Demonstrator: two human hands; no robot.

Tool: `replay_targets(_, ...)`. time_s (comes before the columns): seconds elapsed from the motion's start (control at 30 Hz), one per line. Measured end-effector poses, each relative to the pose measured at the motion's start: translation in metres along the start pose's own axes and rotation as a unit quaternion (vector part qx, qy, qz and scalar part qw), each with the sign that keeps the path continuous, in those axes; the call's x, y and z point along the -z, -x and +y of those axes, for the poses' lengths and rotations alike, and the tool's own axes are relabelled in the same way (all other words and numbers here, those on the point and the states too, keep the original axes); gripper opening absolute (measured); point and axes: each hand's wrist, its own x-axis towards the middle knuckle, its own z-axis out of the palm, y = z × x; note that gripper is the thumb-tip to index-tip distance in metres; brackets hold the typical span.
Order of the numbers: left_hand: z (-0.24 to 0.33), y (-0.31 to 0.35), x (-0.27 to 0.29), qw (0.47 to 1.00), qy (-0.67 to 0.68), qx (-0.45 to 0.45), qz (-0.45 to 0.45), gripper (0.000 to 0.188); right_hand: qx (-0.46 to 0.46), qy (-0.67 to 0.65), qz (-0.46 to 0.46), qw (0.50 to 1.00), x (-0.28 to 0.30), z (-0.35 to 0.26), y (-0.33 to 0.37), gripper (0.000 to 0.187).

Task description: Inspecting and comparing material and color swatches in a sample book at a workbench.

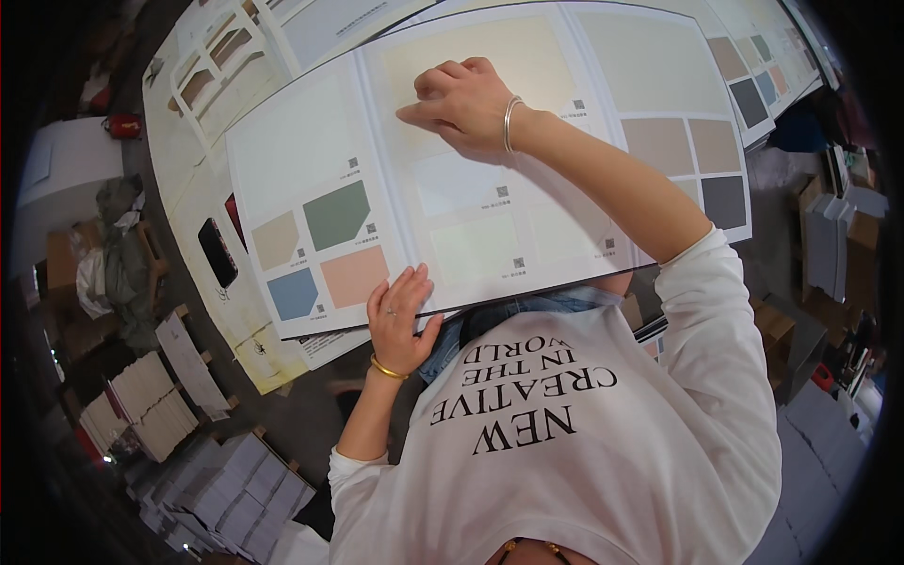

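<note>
The board (461, 198) is looking stiff, probably light, best held by its edges; left hand (401, 318) is resting there, fingers spread; right hand (466, 108) is half-curling, hold unclear.

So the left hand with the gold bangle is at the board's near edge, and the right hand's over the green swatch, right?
No, the right hand is over the cream panel, not the green swatch, as the head view shows. The left hand with the gold bangle is at the near edge of the board.
</note>
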Motion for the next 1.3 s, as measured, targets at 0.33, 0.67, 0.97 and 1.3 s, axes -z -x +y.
replay_targets(0.33, 0.0, -0.001, -0.001, 1.0, 0.004, -0.007, 0.001, 0.046, -0.003, -0.028, 0.001, 1.0, -0.002, -0.02, 0.013, 0.032)
replay_targets(0.67, -0.001, 0.001, -0.001, 1.0, 0.0, -0.006, 0.007, 0.047, 0.057, 0.006, -0.185, 0.981, -0.011, -0.059, 0.032, 0.066)
replay_targets(0.97, -0.001, 0.002, -0.003, 1.0, -0.005, -0.011, 0.005, 0.04, -0.078, 0.08, -0.146, 0.983, -0.019, 0.014, -0.074, 0.061)
replay_targets(1.3, 0.003, -0.003, -0.001, 1.0, 0.01, 0.022, 0.006, 0.039, 0.081, 0.029, -0.194, 0.977, 0.009, 0.006, -0.018, 0.059)
